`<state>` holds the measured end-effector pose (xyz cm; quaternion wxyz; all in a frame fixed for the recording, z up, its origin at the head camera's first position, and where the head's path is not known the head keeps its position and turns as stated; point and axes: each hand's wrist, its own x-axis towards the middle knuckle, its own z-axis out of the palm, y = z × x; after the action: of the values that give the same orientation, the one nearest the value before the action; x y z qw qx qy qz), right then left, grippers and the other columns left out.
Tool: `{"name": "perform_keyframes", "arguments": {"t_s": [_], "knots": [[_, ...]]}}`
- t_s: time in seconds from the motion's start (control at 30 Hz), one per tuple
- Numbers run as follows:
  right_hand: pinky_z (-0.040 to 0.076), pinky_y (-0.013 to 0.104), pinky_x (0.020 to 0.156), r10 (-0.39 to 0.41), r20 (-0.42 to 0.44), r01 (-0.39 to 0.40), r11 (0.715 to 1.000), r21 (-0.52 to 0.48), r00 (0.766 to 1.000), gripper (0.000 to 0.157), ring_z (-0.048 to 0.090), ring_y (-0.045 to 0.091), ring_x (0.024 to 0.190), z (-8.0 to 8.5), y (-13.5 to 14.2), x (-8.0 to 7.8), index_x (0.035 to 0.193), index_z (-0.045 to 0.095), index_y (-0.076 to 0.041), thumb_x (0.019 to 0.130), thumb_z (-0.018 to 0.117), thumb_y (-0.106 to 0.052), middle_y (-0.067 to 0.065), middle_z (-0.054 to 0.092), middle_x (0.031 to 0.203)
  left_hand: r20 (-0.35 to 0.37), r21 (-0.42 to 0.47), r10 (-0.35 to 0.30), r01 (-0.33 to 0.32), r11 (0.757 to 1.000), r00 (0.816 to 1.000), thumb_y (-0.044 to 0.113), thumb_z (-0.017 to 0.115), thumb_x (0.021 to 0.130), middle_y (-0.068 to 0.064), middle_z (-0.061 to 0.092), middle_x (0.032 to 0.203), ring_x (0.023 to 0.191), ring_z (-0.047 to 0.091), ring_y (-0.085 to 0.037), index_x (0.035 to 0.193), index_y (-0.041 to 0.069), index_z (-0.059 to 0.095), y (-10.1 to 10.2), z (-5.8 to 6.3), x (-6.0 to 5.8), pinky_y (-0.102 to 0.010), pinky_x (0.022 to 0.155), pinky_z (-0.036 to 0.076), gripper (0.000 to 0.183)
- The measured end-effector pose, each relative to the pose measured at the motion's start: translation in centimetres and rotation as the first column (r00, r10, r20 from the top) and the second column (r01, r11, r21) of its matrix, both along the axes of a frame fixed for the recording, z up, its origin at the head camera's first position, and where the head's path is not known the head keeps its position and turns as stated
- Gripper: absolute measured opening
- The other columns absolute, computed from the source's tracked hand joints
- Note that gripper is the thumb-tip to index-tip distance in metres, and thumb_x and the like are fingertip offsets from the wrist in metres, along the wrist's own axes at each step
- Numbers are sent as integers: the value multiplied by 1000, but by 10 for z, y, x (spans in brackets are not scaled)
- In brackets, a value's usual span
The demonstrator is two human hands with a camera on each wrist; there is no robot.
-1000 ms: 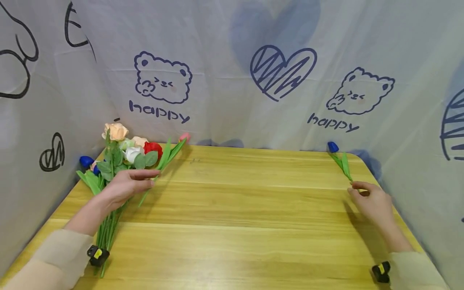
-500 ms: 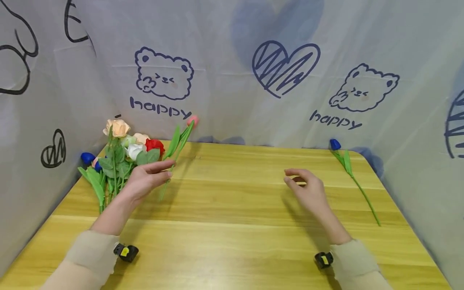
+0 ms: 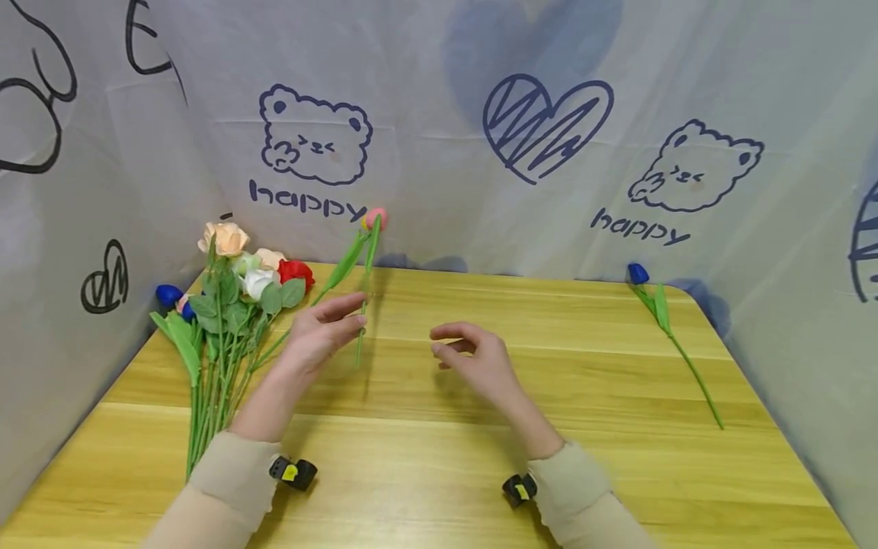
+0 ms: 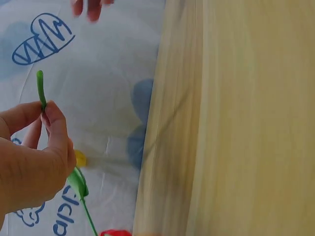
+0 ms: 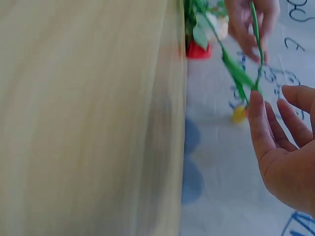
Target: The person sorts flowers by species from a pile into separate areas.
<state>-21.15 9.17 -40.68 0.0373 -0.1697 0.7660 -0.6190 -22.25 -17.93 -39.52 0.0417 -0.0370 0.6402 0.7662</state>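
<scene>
In the head view my left hand point(image 3: 322, 339) holds a pink tulip point(image 3: 378, 219) upright, its green stem point(image 4: 41, 86) pinched between thumb and fingertips. Close behind the pink bloom shows a yellow flower point(image 5: 238, 114), with a leafy stem running down behind my left hand. My right hand point(image 3: 476, 358) is just right of the tulip, fingers loosely bent and apart from the thumb, holding nothing. From the right wrist view, its fingertips overlap the tulip's leaves. A single blue tulip point(image 3: 638, 273) lies at the table's far right.
A bunch of artificial flowers lies on the left of the wooden table point(image 3: 439, 473): a red rose point(image 3: 295, 273), a white rose point(image 3: 259, 284), peach roses point(image 3: 226, 239) and a blue tulip point(image 3: 168, 295). A pale curtain point(image 3: 425, 168) with drawings hangs behind and at both sides.
My right hand has let go of the blue tulip, leaving it at the right, and moved left across the table. My left hand has lifted the pink tulip and carried it right.
</scene>
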Motion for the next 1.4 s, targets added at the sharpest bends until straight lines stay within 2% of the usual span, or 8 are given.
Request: {"name": "perform_keyframes", "arguments": {"t_s": [0.23, 0.43, 0.57, 0.73, 0.97, 1.17, 1.27, 1.4], "knots": [[62, 52, 85, 86, 49, -82, 993, -80, 995, 24, 74, 32, 96, -6, -40, 4, 121, 73, -1, 97, 73, -7, 22, 71, 122, -8, 20, 21, -21, 1000, 1000, -2, 67, 99, -19, 50, 155, 107, 66, -5, 149, -5, 52, 14, -4, -2, -23, 97, 54, 52], [64, 43, 81, 108, 101, -89, 981, -174, 989, 24, 76, 30, 92, -9, -61, 6, 117, 72, 6, 95, 75, -3, 25, 73, 117, -28, 17, 46, -45, 999, 999, -5, 68, 97, -19, 54, 151, 110, 66, -10, 146, -6, 55, 19, -9, -3, -24, 97, 55, 51], [63, 47, 84, 82, 143, -54, 981, -186, 986, 22, 76, 24, 87, -9, -67, 8, 115, 73, 7, 94, 76, -1, 21, 75, 110, -28, 28, 57, -57, 998, 998, -7, 68, 95, -19, 56, 149, 111, 66, -12, 145, -7, 55, 23, -12, -2, -26, 97, 56, 51], [62, 50, 84, 60, 190, -23, 981, -191, 980, 23, 76, 18, 83, -10, -70, 8, 115, 73, 8, 93, 76, 1, 20, 75, 107, -32, 31, 84, -83, 996, 996, -7, 69, 95, -11, 65, 139, 111, 67, -13, 144, -6, 57, 27, -15, -1, -26, 96, 57, 50], [62, 50, 84, 63, 202, -18, 976, -217, 977, 25, 75, 17, 82, -10, -71, 7, 116, 71, 10, 92, 75, 5, 26, 74, 110, -45, 26, 105, -104, 994, 993, -6, 70, 94, -10, 66, 138, 108, 66, -10, 142, -6, 59, 32, -18, -2, -25, 94, 57, 49], [63, 46, 82, 59, 200, -17, 979, -204, 978, 26, 75, 17, 84, -11, -69, 7, 116, 71, 10, 91, 75, 5, 28, 73, 112, -45, 15, 106, -105, 994, 993, -5, 71, 94, -2, 70, 128, 103, 67, -7, 141, -5, 61, 34, -18, -2, -24, 93, 57, 48], [63, 47, 82, 57, 198, -19, 982, -189, 979, 25, 76, 19, 85, -11, -67, 5, 115, 73, 8, 90, 75, 5, 26, 74, 110, -62, -45, 88, -91, 995, 994, -2, 73, 94, -10, 69, 131, 100, 68, -7, 140, -4, 62, 32, -17, -1, -23, 90, 57, 48], [63, 48, 82, 62, 204, -25, 984, -178, 977, 24, 76, 20, 84, -11, -63, 4, 113, 74, 7, 90, 76, 4, 25, 75, 109, -125, -222, 32, -59, 973, 992, 8, 78, 94, -16, 68, 130, 99, 69, -7, 137, 1, 67, 24, -13, -2, -21, 84, 57, 45]]}}
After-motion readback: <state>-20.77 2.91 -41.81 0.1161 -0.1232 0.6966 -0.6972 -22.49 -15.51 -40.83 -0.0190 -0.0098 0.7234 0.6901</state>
